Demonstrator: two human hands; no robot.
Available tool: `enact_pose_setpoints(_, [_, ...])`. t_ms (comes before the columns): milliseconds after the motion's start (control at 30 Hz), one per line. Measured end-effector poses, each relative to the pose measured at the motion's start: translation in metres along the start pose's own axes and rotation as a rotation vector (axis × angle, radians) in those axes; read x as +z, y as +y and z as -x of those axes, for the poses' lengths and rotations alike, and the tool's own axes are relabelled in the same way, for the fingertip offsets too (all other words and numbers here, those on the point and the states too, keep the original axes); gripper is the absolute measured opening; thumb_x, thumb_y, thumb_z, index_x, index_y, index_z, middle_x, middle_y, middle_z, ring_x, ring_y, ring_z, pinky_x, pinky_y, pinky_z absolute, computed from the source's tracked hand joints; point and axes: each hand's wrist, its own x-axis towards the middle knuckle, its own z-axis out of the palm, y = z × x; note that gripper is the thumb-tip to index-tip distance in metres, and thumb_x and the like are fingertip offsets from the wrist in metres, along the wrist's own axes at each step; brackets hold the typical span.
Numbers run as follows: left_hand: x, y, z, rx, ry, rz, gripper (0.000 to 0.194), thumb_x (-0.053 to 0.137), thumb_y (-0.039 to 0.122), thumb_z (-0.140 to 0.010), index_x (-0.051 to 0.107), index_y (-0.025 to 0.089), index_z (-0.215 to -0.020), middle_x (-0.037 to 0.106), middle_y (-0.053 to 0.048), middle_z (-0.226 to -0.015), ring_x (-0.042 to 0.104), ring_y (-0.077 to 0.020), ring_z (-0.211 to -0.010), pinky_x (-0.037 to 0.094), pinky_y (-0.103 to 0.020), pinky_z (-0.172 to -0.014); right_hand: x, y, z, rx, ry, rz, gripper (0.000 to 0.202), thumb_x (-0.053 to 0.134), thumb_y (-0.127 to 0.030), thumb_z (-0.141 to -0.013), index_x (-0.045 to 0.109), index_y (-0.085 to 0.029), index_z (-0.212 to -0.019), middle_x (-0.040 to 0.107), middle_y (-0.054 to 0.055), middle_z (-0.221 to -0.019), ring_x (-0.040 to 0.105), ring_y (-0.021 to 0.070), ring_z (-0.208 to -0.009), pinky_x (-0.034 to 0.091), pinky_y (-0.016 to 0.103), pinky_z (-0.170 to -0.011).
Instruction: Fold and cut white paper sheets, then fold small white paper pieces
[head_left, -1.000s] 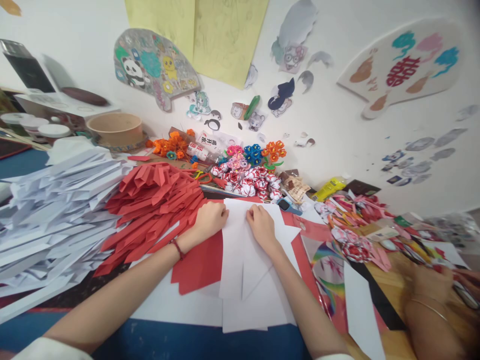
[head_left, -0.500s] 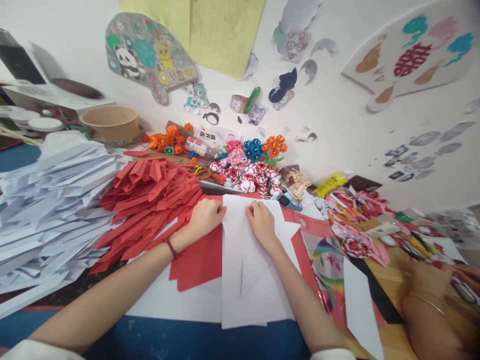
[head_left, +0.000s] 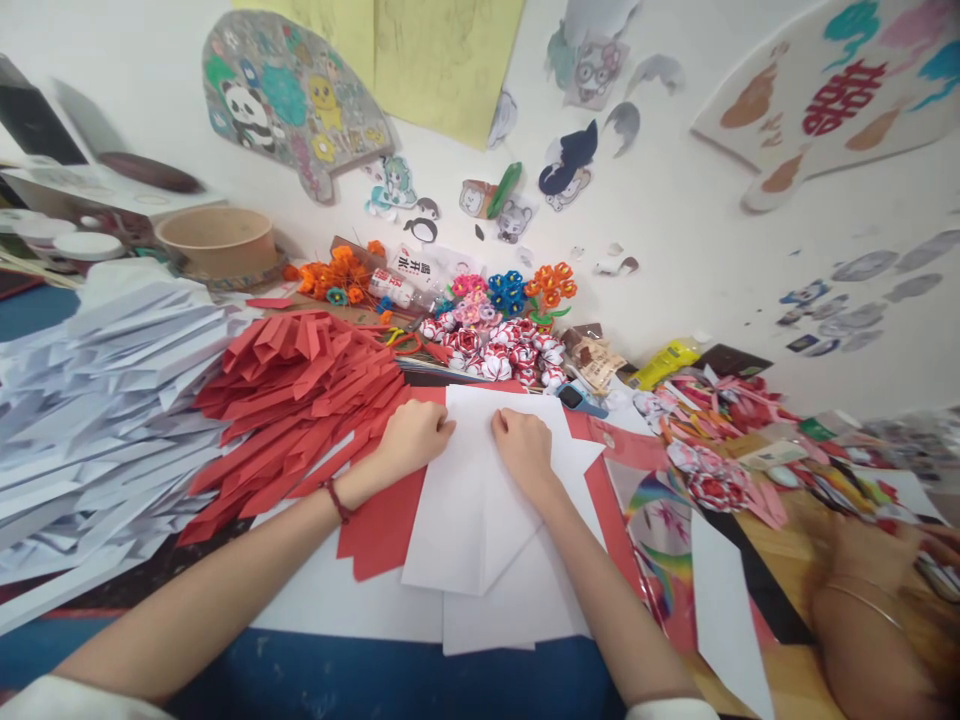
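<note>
Fingers [head_left: 444,428] of a person's left hand [head_left: 411,438] curl inward and press together at the left edge of a creased white sheet [head_left: 454,510], while those of the right hand [head_left: 523,445] fold in just as tightly over its upper part; from this angle, one cannot tell whether either hand pinches the paper. The sheet lies near the middle of the tabletop [head_left: 799,672], toward the front edge, on top of flat white paper [head_left: 337,600] and beside red paper [head_left: 386,525], its lengthwise crease running below the gap between the two hands. A dark red bracelet [head_left: 337,502] circles the left wrist. Toward the tabletop's left edge, long folded white strips [head_left: 112,400] heap up next to a pile of red strips [head_left: 307,400]. Along the back edge, against the wall, stand a round tan tub [head_left: 217,245], orange flowers [head_left: 337,275], a plastic bottle [head_left: 394,288] lying on its side and a cluster of red-and-white flowers [head_left: 495,352] behind the sheet. Pink and red flowers [head_left: 716,485] spread toward the right edge, where another person's hand [head_left: 866,550], blurred, works near a black sheet [head_left: 776,595]. On the wall above hang a fan with a panda [head_left: 292,100], a second fan with red lettering [head_left: 840,100] and yellow paper [head_left: 450,70].
</note>
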Motion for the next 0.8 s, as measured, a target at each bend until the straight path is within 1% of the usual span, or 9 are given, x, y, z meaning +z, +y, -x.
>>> enact_pose_setpoints(100, [0.0,0.0,-0.001,0.016,-0.013,-0.018,0.031,0.048,0.033,-0.086,0.063,0.017,-0.065,0.068,-0.011,-0.07,0.064,-0.0236,-0.071,0.033,-0.029,-0.062,-0.002,-0.001,0.0,0.003,-0.015,0.01,0.035,0.041,-0.034,-0.098,0.071,-0.022,-0.086,0.073,0.007,-0.08,0.063,0.0184,-0.07,0.028,0.028,-0.061])
enact_pose_setpoints(233, [0.0,-0.001,-0.002,0.037,-0.026,-0.031,0.031,0.049,0.033,-0.086,0.063,0.017,-0.064,0.067,-0.01,-0.068,0.064,-0.0225,-0.069,0.034,-0.029,-0.063,-0.003,-0.001,0.0,0.004,-0.022,0.013,0.036,0.039,-0.034,-0.099,0.071,-0.021,-0.089,0.074,0.008,-0.083,0.065,0.0188,-0.072,0.03,0.028,-0.062])
enact_pose_setpoints(433, [0.004,-0.005,-0.001,0.069,-0.009,-0.017,0.032,0.046,0.033,-0.087,0.058,0.018,-0.061,0.065,-0.008,-0.063,0.061,-0.0207,-0.065,0.028,-0.029,-0.061,-0.002,-0.001,0.0,0.008,-0.031,0.016,0.037,0.037,-0.034,-0.099,0.071,-0.022,-0.09,0.074,0.008,-0.083,0.066,0.0202,-0.073,0.031,0.03,-0.061])
enact_pose_setpoints(633, [0.005,-0.006,0.004,0.09,0.006,0.018,0.03,0.045,0.031,-0.087,0.054,0.018,-0.06,0.061,-0.006,-0.059,0.057,-0.0183,-0.06,0.023,-0.029,-0.058,-0.003,-0.002,0.0,0.012,-0.03,-0.002,0.037,0.037,-0.034,-0.099,0.071,-0.021,-0.091,0.074,0.008,-0.083,0.065,0.0195,-0.073,0.032,0.029,-0.062])
enact_pose_setpoints(800, [0.002,-0.008,0.01,0.082,0.005,0.05,0.03,0.046,0.032,-0.087,0.052,0.019,-0.06,0.058,-0.004,-0.058,0.054,-0.017,-0.058,0.022,-0.029,-0.057,-0.001,-0.001,0.0,0.026,-0.014,-0.031,0.036,0.04,-0.033,-0.098,0.071,-0.02,-0.086,0.073,0.008,-0.08,0.063,0.0188,-0.07,0.029,0.029,-0.061])
